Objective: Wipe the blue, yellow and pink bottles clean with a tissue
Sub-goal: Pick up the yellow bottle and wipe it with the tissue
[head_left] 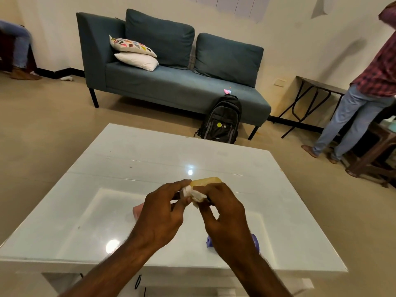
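Observation:
Above the white table I hold the yellow bottle between both hands, and only its far end shows. My right hand grips the bottle, fingers curled over it. My left hand pinches a crumpled white tissue against the bottle's near end. The pink bottle lies on the table, mostly hidden behind my left hand. The blue bottle lies on the table under my right wrist, with only its ends showing.
A teal sofa with cushions stands beyond the table, with a black backpack leaning on it. A person in a checked shirt stands at the right by a folding table. Another person's legs show at far left.

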